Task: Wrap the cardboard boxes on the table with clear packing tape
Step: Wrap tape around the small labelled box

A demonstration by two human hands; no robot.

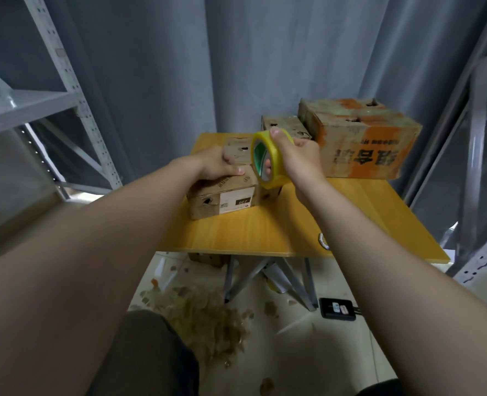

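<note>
A small brown cardboard box (223, 197) with a white label lies on the yellow table (265, 232). My left hand (218, 165) rests on its top, fingers laid over the lid. My right hand (299, 158) grips a yellowish roll of clear packing tape (268, 158) held upright just above the box's right end, thumb on the rim and a finger through the core. A big box with orange print (362, 141) stands at the back right, and a smaller box (286, 125) sits beside it.
Grey metal shelving (74, 90) stands at the left and more shelving (479, 155) at the right. A grey curtain hangs behind. Crumpled tape scraps (208, 318) and a black device (339, 308) lie on the floor under the table's folding legs.
</note>
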